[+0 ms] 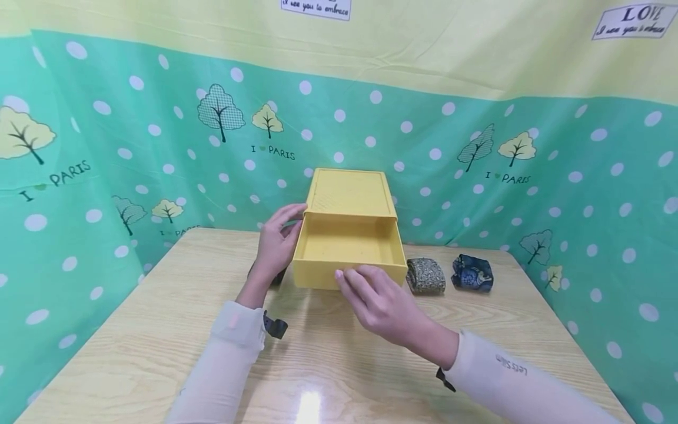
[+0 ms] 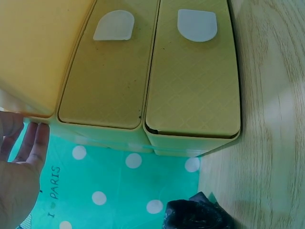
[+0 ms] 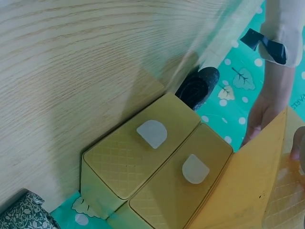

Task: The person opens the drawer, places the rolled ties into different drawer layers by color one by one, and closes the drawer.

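Observation:
A yellow drawer cabinet (image 1: 352, 191) stands on the table, its top drawer (image 1: 318, 277) pulled out, with a bare floor inside. Two lower drawers, the middle one (image 2: 107, 76) and the bottom one (image 2: 193, 86), are pushed in and carry pale rounded tabs. My left hand (image 1: 275, 244) touches the cabinet's upper left side, fingers fairly straight. At the top drawer's front panel, my right hand (image 1: 378, 303) holds on with curled fingers; its grip is partly hidden. Right of the cabinet lie a grey patterned cloth roll (image 1: 426, 275) and a dark blue patterned roll (image 1: 472, 274).
A dark rolled item (image 3: 198, 88) sits left of the cabinet, mostly behind my left hand in the head view. Behind the wooden table (image 1: 132, 347) hangs a green and yellow printed curtain (image 1: 371, 118), close to the cabinet's back.

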Motion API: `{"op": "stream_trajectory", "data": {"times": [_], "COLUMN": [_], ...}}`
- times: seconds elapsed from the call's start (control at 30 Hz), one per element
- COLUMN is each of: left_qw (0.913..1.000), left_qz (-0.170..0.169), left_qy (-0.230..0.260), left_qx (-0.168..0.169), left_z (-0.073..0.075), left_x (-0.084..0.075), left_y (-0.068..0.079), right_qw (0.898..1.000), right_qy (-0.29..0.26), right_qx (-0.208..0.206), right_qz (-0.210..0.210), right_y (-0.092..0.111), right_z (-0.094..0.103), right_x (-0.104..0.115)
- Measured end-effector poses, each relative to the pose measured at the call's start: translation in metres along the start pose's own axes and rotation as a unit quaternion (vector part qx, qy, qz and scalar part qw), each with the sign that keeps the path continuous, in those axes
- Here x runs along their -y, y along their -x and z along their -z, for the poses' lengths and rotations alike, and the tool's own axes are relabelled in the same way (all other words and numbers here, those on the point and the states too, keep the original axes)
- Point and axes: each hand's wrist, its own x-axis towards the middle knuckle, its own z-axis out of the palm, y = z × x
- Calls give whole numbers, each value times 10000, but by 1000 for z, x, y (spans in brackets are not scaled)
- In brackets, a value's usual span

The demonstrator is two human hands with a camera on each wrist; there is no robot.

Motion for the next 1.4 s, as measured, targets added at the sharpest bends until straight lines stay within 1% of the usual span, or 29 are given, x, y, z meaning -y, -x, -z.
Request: {"op": "stream_trajectory", "data": {"times": [0.17,0.47,0.67,0.87,1.03,1.27,1.4], "left_qw": [10000,10000,10000,9999,9999,9999,9999], "left_qz": [-6,-40,-39,-49,-69,-60,-50], "left_qy": [-44,-78,-79,-151,-99,-83,-84], "left_qx": [-14,-9,0,-18,-33,-40,-42], "left_z": [0,0,0,-1,0,-1,-1], "left_x": [1,2,3,3,2,2,3], "left_y": [0,0,0,0,0,0,0], "right_qw": [9995,9993,9983,9977,9971,9964,9948], "right_qy": [-65,2,-149,-232,-276,-360,-385], "right_qx": [-296,-357,-550,-606,-652,-723,-890], "right_qz": [30,104,145,219,277,253,317], "right_y": [0,2,3,4,6,7,5], "right_z": [0,3,3,3,2,1,2], "right_x": [0,4,4,5,5,5,2]}}
